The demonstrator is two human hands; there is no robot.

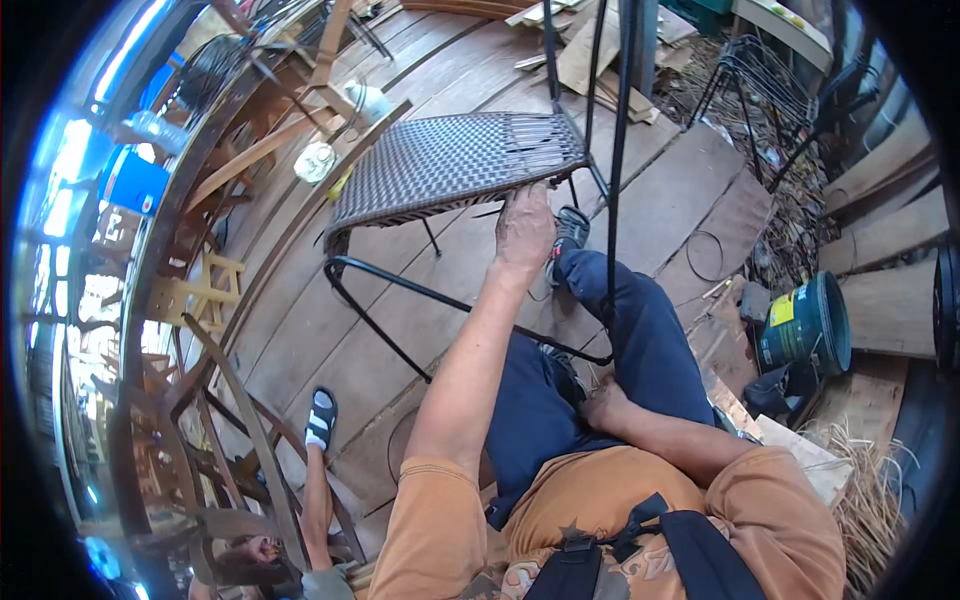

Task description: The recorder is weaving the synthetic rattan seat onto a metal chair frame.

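We find the left hand (525, 230) touching the curved, grey-checked woven-strip seat (430, 158) just ahead; we cannot tell its finger closure

Head-worn fisheye looks down, close; left rim seems glare-washed.

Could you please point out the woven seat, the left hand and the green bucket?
Woven seat (445, 152): head view, middle of the weave.
Left hand (526, 228): head view, back of the hand.
Green bucket (800, 342): head view, outer side wall.
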